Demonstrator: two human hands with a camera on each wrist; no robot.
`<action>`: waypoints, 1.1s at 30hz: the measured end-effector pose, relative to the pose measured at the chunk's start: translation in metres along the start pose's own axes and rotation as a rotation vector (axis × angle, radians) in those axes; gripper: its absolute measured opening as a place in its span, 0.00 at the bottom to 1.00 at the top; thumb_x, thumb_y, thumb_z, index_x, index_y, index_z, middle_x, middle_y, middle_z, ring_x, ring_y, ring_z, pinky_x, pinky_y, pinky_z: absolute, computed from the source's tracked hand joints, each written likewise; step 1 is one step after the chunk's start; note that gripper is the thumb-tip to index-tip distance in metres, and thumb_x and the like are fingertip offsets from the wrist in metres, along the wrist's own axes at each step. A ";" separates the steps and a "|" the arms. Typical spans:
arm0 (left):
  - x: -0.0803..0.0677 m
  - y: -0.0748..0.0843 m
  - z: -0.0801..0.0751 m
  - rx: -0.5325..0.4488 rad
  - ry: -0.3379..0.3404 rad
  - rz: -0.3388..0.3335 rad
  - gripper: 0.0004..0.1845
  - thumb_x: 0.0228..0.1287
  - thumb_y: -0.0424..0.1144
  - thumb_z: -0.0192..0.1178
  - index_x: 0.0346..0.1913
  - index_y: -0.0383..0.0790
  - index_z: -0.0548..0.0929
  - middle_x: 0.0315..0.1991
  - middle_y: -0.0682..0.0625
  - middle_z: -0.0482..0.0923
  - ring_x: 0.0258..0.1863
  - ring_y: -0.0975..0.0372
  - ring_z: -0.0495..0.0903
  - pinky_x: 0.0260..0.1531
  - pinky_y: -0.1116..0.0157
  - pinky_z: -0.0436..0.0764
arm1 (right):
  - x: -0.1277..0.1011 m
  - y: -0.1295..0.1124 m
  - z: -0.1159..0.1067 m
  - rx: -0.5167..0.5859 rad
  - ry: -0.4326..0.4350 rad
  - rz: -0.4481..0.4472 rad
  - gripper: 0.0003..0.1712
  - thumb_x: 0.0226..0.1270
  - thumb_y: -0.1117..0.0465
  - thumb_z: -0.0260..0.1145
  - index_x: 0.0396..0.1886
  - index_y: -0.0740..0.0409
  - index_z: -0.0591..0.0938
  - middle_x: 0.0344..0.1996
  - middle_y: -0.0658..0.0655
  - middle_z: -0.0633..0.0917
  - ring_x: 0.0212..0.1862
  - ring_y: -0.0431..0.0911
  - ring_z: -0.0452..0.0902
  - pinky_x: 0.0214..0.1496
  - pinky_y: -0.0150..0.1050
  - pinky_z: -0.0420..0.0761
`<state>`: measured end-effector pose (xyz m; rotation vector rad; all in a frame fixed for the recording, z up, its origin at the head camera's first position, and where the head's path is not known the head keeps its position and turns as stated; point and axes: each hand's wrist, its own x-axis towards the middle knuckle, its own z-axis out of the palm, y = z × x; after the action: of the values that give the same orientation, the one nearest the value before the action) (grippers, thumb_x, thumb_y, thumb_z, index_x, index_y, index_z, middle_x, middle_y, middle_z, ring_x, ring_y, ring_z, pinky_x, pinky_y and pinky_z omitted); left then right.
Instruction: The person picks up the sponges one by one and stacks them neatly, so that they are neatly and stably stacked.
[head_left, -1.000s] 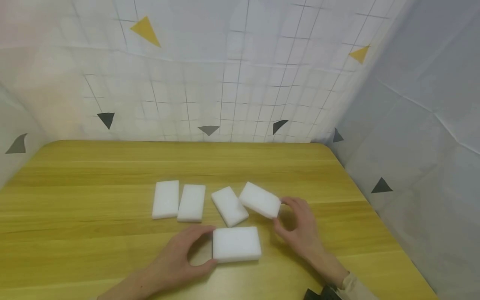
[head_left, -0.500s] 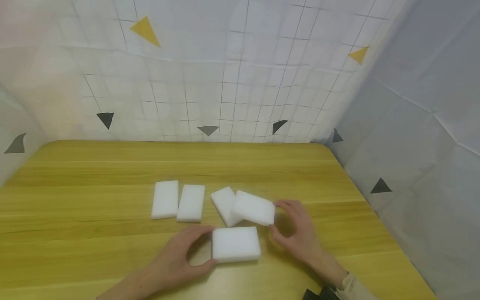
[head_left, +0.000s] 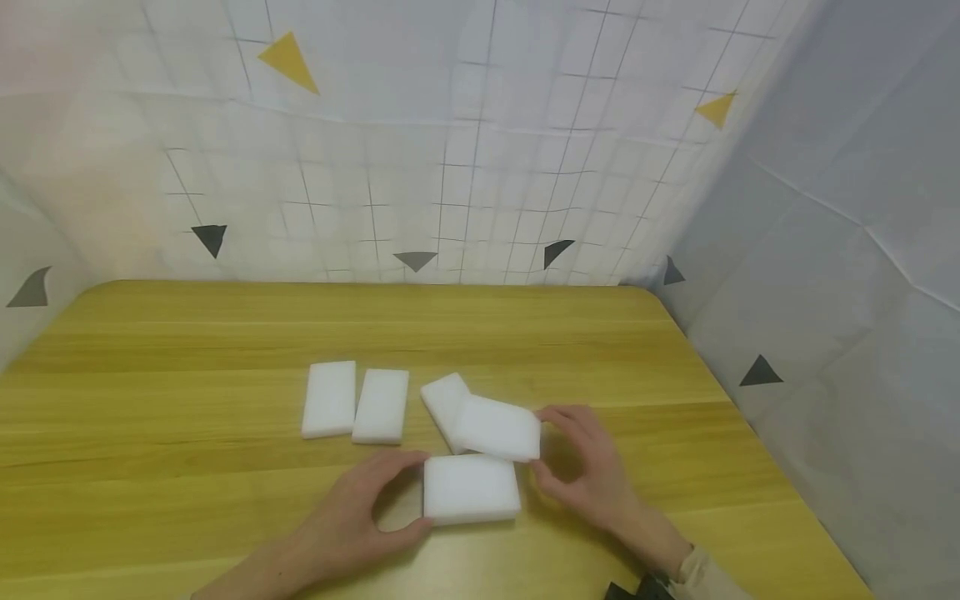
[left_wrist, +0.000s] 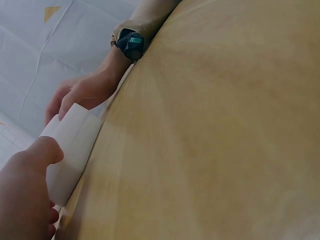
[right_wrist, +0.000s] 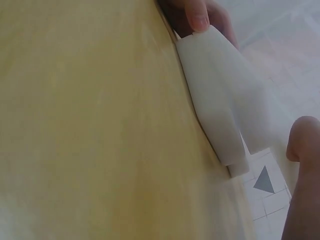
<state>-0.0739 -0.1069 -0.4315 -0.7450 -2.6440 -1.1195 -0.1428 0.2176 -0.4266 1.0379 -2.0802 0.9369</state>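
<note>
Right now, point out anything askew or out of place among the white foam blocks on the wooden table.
One white rectangular foam block, pinched by the right hand, sits tilted over a slanted block behind it, overlapping it. The left pair lies neat, side by side. The left hand grips the nearest block, lying flat on the yellow wooden table.
</note>
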 end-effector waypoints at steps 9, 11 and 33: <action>0.000 0.001 -0.001 0.002 0.004 0.002 0.34 0.54 0.57 0.73 0.64 0.56 0.76 0.60 0.67 0.76 0.60 0.67 0.76 0.61 0.58 0.79 | -0.001 -0.001 0.004 0.026 0.004 -0.050 0.29 0.55 0.54 0.71 0.52 0.70 0.81 0.47 0.62 0.83 0.49 0.53 0.76 0.63 0.27 0.71; 0.000 0.001 -0.001 -0.001 0.005 0.003 0.34 0.54 0.57 0.73 0.64 0.56 0.76 0.60 0.67 0.76 0.60 0.67 0.76 0.61 0.58 0.79 | 0.000 -0.002 0.005 0.038 0.010 -0.065 0.29 0.55 0.54 0.71 0.51 0.71 0.81 0.46 0.64 0.83 0.49 0.53 0.77 0.63 0.28 0.71; 0.000 0.001 0.000 -0.004 0.001 -0.006 0.34 0.54 0.57 0.73 0.64 0.54 0.76 0.61 0.66 0.75 0.61 0.67 0.75 0.61 0.59 0.79 | -0.002 -0.011 0.008 0.175 -0.138 -0.114 0.33 0.58 0.54 0.72 0.60 0.66 0.78 0.52 0.62 0.81 0.54 0.51 0.76 0.66 0.31 0.73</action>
<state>-0.0734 -0.1069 -0.4310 -0.7378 -2.6452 -1.1272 -0.1339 0.2077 -0.4292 1.3314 -2.0525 1.0293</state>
